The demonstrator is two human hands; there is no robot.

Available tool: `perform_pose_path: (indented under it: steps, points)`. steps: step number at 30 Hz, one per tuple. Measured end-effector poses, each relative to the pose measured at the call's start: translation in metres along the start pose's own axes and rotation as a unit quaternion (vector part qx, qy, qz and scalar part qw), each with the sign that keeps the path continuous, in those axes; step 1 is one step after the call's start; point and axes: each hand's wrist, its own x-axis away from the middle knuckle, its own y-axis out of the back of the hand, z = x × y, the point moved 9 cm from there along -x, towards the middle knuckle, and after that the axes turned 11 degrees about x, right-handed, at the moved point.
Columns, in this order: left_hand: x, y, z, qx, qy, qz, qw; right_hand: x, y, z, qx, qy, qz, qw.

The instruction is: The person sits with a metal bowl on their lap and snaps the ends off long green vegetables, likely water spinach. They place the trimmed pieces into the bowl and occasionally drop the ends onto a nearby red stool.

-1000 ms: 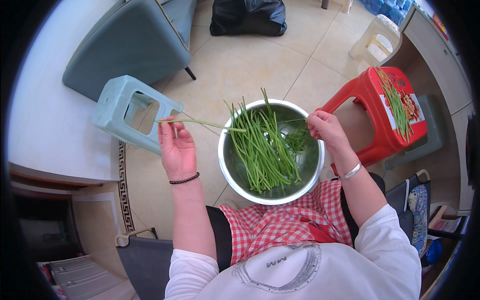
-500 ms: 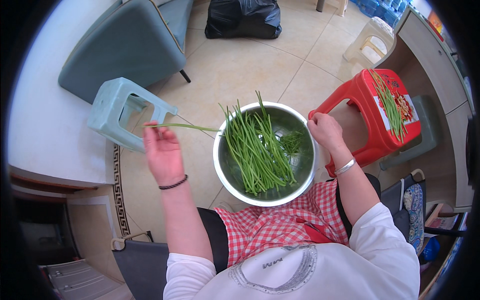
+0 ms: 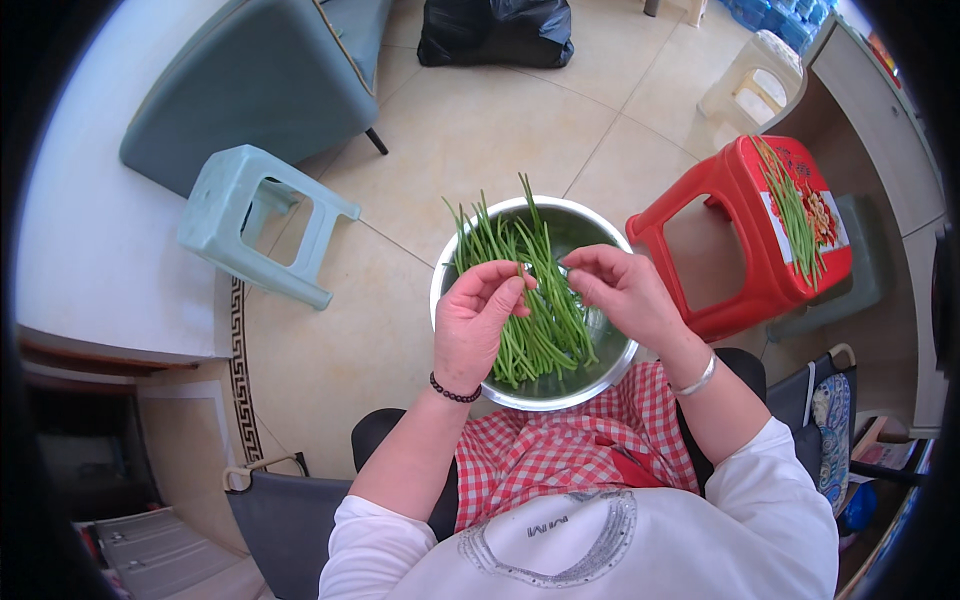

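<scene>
A black plastic bag (image 3: 495, 35) sits on the tiled floor (image 3: 480, 130). A blue-grey padded seat (image 3: 250, 90) stands upper left, a pale blue stool (image 3: 215, 212) near it. A cream stool (image 3: 742, 66) stands beside a cabinet (image 3: 882, 112).

I see a round, shiny metal bowl (image 3: 530, 403) sitting open side up, its pale rim catching the light; what it rests on is hidden from me. Inside lies a loose bunch of long, slender green stems (image 3: 545, 345), slanting from the far left toward the near right. I can make out their upper tips poking past the far rim, while the lower ends stay within the bowl, slightly fanned and overlapping.
</scene>
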Motion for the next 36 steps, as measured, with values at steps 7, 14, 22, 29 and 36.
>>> perform_pose_path:
  steps: [7, 14, 22, 29, 36]
  points:
    - [0.007, -0.013, -0.002, -0.204, -0.058, 0.002, 0.977, 0.013, -0.006, 0.016, -0.079, 0.028, 0.01, 0.996]
    - [0.014, -0.041, -0.024, -0.367, -0.199, 0.046, 0.907, 0.016, -0.008, 0.007, -0.077, 0.004, 0.019, 0.997]
    - [0.024, -0.059, -0.039, -0.466, -0.328, 0.083, 0.818, 0.015, -0.011, 0.003, -0.045, -0.016, 0.017, 0.999]
    - [0.026, -0.063, -0.038, -0.48, -0.337, 0.117, 0.802, 0.014, -0.013, -0.001, -0.086, -0.013, 0.041, 0.995]
    - [0.02, -0.055, -0.033, -0.423, -0.279, 0.098, 0.856, 0.012, -0.031, -0.021, -0.267, -0.122, 0.103, 0.951]
